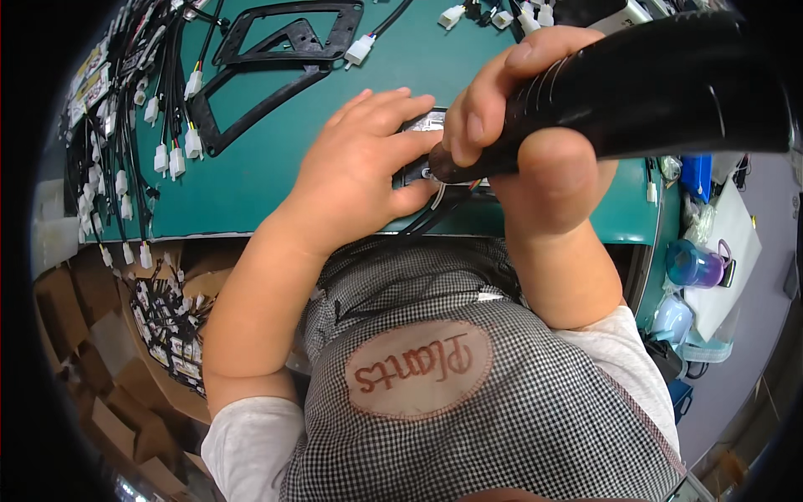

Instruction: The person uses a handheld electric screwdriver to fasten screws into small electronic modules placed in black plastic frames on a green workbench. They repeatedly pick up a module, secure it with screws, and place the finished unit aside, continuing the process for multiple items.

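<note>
My right hand is wrapped round a thick black power screwdriver, its body running up toward the upper right. The narrow end of the driver points down onto a small black housing with a silvery face, at the front of the green table. My left hand steadies this housing from the left, with thumb and fingers pressed to its edge. Black cables and a few thin coloured wires come out of the housing toward me. The right hand and the driver hide much of the housing.
Black cable bundles with white connectors hang over the table's left side. Two black frames lie at the back of the green table. More white connectors sit at the back. A blue-purple cup stands at right; cardboard boxes are lower left.
</note>
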`<state>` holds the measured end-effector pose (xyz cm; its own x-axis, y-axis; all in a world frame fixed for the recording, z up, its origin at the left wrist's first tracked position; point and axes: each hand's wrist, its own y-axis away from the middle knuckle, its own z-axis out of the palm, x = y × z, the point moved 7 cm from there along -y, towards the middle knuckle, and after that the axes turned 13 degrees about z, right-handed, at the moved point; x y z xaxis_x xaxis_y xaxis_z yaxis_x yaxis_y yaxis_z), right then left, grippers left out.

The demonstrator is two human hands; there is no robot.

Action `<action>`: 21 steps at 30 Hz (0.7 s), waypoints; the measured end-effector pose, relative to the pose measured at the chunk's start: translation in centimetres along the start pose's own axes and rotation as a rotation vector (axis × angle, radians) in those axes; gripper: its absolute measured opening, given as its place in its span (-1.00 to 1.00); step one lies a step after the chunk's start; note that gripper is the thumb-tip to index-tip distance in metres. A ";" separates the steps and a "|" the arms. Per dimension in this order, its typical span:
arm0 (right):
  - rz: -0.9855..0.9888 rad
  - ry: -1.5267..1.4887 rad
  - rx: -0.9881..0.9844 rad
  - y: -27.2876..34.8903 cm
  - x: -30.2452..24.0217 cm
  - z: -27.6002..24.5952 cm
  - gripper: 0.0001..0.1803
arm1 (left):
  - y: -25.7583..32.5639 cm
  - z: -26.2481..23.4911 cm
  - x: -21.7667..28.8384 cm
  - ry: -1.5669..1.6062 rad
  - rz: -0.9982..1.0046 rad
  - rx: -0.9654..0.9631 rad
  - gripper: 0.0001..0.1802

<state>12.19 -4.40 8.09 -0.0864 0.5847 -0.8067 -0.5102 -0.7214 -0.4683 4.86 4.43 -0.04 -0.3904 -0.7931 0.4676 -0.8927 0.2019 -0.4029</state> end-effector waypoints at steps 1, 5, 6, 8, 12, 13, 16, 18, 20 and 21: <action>-0.004 0.001 -0.004 -0.1 0.1 -0.1 -0.33 | 0.0 0.1 -0.2 0.000 0.007 0.016 -0.56; 0.094 0.140 0.086 0.4 1.0 -0.6 -0.33 | -0.2 0.3 -0.4 0.069 0.003 0.000 -0.57; 0.104 0.151 0.087 0.4 1.0 -0.6 -0.33 | -0.2 0.3 -0.4 0.090 -0.012 0.004 -0.57; 0.108 0.153 0.088 0.6 1.0 -0.4 -0.33 | -0.2 0.0 -0.2 0.102 -0.016 -0.017 -0.57; 0.121 0.101 0.125 1.3 1.0 0.2 -0.33 | -0.2 -0.4 0.1 0.058 -0.027 -0.015 -0.56; 0.119 0.101 0.138 1.4 0.9 0.2 -0.32 | -0.2 -0.5 0.3 0.043 -0.012 -0.004 -0.56; 0.114 0.099 0.140 1.8 0.8 0.2 -0.32 | 0.0 -1.0 0.7 -0.001 0.007 0.009 -0.56; 0.063 0.150 0.008 2.0 0.4 -0.2 -0.31 | -0.4 -1.0 0.8 -0.010 0.007 0.006 -0.56; -0.016 -0.020 0.044 2.1 0.8 -1.1 -0.45 | -1.0 -1.3 1.5 -0.072 0.039 -0.032 -0.55; 0.057 -0.070 0.122 2.0 1.0 -1.7 -0.45 | -1.4 -1.4 1.7 -0.092 0.041 -0.078 -0.53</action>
<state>12.52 -5.92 5.75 -0.1752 0.5719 -0.8014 -0.6028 -0.7059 -0.3719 5.14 3.62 2.45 -0.4081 -0.8318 0.3762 -0.8924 0.2765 -0.3566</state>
